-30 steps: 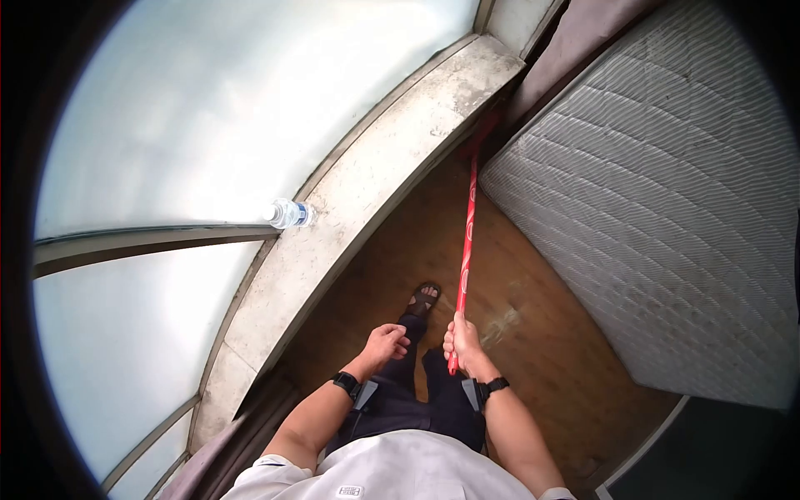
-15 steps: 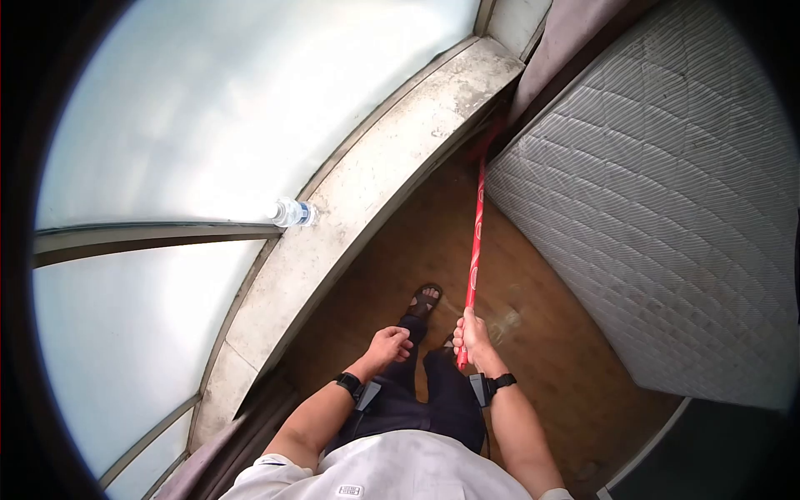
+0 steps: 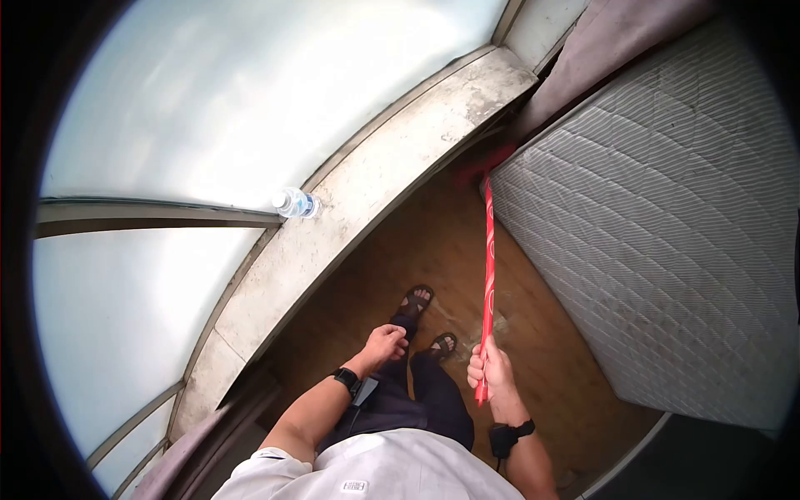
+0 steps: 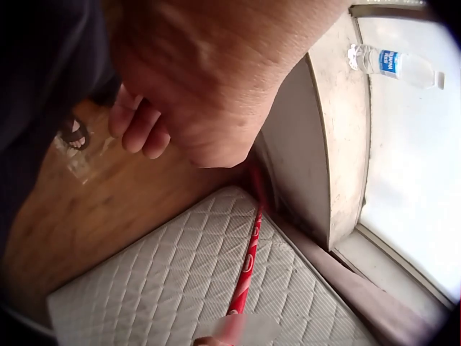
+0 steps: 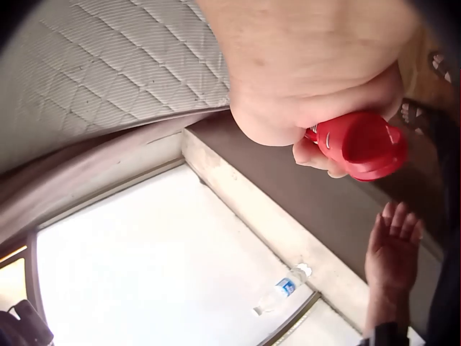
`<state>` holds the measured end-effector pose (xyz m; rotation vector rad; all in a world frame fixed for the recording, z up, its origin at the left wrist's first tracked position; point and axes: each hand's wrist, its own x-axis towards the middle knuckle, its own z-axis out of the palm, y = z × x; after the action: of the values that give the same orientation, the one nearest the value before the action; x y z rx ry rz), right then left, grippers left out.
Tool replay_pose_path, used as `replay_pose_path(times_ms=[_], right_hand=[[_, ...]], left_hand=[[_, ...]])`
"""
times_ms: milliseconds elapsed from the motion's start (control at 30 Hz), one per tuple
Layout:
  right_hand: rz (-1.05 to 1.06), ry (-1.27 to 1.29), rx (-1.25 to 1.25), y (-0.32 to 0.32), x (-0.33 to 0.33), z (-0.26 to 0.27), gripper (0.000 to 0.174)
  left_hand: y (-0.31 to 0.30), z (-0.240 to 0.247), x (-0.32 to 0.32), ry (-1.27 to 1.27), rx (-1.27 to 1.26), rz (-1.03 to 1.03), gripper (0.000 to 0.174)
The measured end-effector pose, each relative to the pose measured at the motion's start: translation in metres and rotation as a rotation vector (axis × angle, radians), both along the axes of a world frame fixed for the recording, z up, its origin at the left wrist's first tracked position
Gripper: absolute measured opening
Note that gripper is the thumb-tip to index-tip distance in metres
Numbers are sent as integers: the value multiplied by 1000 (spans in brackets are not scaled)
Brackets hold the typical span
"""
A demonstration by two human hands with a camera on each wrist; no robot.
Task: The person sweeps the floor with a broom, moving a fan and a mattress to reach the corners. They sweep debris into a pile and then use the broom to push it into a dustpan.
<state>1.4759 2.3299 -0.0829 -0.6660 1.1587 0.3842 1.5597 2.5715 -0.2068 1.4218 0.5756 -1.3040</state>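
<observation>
My right hand (image 3: 492, 369) grips a long red broom handle (image 3: 489, 267) with white markings, close to its near end. The handle slants away over the floor, and its far end is a red blur in the dark gap by the mattress corner. The round red end cap (image 5: 371, 144) sticks out of the fist in the right wrist view. Loosely curled and holding nothing, my left hand (image 3: 385, 343) hangs in front of the left leg. Its relaxed fingers (image 4: 137, 130) show below the palm in the left wrist view.
A quilted grey-white mattress (image 3: 650, 225) leans at the right, beside a mauve curtain (image 3: 583, 62). A plastic water bottle (image 3: 296, 202) stands on the pale window ledge (image 3: 375, 171) at the left. Sandalled feet (image 3: 417, 298) stand on the brown floor (image 3: 533, 342).
My right hand has moved rightward and back toward the body, drawing the red broom handle with it. The right foot has come into view. My left hand has stayed nearly still.
</observation>
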Motion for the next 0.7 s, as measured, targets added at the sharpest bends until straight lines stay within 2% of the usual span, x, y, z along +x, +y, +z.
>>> replay_pose_path(times_ms=[67,200,300,333,400,467,533,567,633,700], right_hand=[[-107,-23,86,-4,25,-5,42],[-194,-138,196,-18,61,-52,45],[209,207,-187,-16,68,-71,52],[206,208,-188,-16,61,-77,52],[333,234,-312,-22,48,-82,52],[363,264,-330,-33,41,-69,50],[508,317,-482,-44,31,-55,50],[509,316,-486,-51,23,-54,50],[685,368,-564,-61,9,-53,49],[662,372,-498,-68,-4,-46,49]], left_hand=[[-1,-1,-1,6,7,-11,31],[3,1,-3,9,13,-10,31],[9,2,-1,19,28,15,30],[11,1,-1,20,31,46,28],[13,-2,1,21,30,80,27],[15,-4,3,18,42,65,27],[14,-5,3,10,43,53,27],[13,-6,3,1,45,37,27],[9,-7,4,-4,41,21,27],[5,-5,5,-8,38,4,27]])
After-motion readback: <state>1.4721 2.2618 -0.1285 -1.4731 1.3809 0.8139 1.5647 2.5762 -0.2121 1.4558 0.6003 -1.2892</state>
